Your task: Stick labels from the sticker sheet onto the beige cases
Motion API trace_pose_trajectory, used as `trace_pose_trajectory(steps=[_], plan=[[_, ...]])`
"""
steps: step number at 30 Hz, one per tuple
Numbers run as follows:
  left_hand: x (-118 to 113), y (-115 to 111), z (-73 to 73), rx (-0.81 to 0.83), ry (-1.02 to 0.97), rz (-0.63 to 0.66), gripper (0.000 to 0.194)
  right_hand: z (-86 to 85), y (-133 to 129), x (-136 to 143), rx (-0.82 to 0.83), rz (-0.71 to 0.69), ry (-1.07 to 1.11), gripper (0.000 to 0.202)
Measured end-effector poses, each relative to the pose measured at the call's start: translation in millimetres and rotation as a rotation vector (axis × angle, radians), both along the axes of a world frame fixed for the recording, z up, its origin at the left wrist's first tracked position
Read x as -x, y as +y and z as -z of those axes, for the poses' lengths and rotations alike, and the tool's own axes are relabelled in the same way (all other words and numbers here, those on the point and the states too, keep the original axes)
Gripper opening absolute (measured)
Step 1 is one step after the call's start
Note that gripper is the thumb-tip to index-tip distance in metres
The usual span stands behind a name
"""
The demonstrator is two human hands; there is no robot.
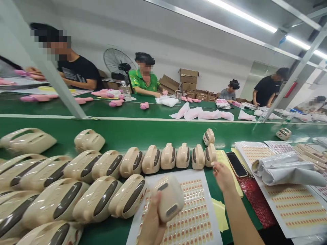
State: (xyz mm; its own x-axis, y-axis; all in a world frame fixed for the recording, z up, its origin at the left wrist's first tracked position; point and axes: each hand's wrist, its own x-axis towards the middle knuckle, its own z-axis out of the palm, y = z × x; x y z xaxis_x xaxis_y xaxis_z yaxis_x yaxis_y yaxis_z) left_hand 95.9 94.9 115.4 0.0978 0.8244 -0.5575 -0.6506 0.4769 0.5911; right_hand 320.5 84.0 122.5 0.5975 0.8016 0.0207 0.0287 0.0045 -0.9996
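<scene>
My left hand (153, 217) is wrapped round a beige plastic appliance casing (170, 199), tilted so that a face with two dark strips shows. Beneath it lies a sheet of small oval stickers (196, 204), partly covered by my hand and the casing. At the right end of a row of similar casings, my right hand (223, 175) has its fingertips pinched together beside the last casing (209, 153). Whether they touch it, or hold something small, I cannot tell. More handled casings with dark panels (129, 197) stand in rows on the left.
Right of my right arm are a phone (237, 164), yellow paper (219, 212), more sticker sheets (296, 211) and a rolled silvery sheet (288, 170). A metal post (56, 75) rises at left. Across the green bench (143, 127), several people sit or stand among pink items (144, 105).
</scene>
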Motion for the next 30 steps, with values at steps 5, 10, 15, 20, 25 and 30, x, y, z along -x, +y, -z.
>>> trace_pose_trajectory(steps=[5, 10, 15, 20, 25, 30], plan=[[-15, -2, 1.7, -0.197, 0.034, 0.027, 0.052, -10.0, -24, 91, -0.030, -0.242, 0.277, 0.032], [-18, -3, 8.2, -0.208, 0.022, 0.006, 0.066, -7.3, -22, 105, 0.060, -0.222, 0.282, 0.030], [-18, -3, 9.4, -0.203, 0.001, 0.005, 0.061, -1.8, -20, 104, 0.066, -0.195, 0.254, 0.030], [-17, -4, 8.6, -0.199, -0.004, -0.004, 0.056, -1.3, -21, 108, 0.066, -0.178, 0.221, 0.029], [-17, -5, 7.3, -0.215, 0.007, -0.024, 0.059, -0.9, -20, 108, 0.061, -0.169, 0.162, 0.028], [-16, -8, 4.3, -0.225, -0.001, -0.014, 0.059, -0.5, -25, 115, -0.012, -0.135, -0.157, 0.018]])
